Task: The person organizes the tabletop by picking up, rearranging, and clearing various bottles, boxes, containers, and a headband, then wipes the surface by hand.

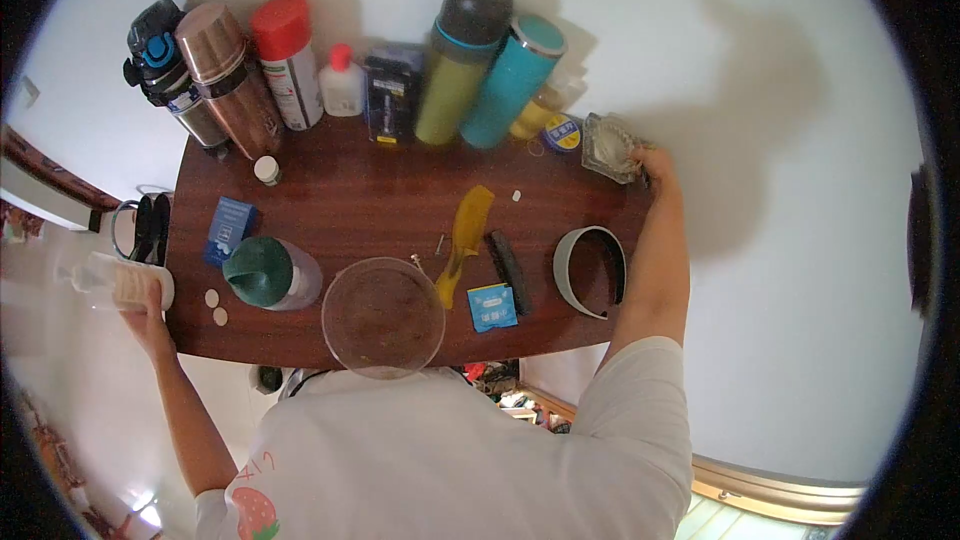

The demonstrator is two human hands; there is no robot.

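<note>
My left hand (148, 320) is closed around a white translucent bottle (110, 282), just beyond the table's left edge; its narrow end points left. At the far right corner, my right hand (656, 168) grips the rim of a square clear glass ashtray (606, 150). Beside the ashtray sits a small round blue-and-yellow tin (561, 134). Near my left hand are a blue box (229, 231), two small pale discs (220, 316) and a green-lidded container (270, 273).
Along the wall stand a copper thermos (232, 80), a red-capped bottle (289, 65), an olive flask (462, 60) and a teal tumbler (513, 82). A yellow comb (468, 225), a blue sachet (492, 308), a pale ring-shaped band (567, 270) and a clear round lid (384, 318) lie nearer.
</note>
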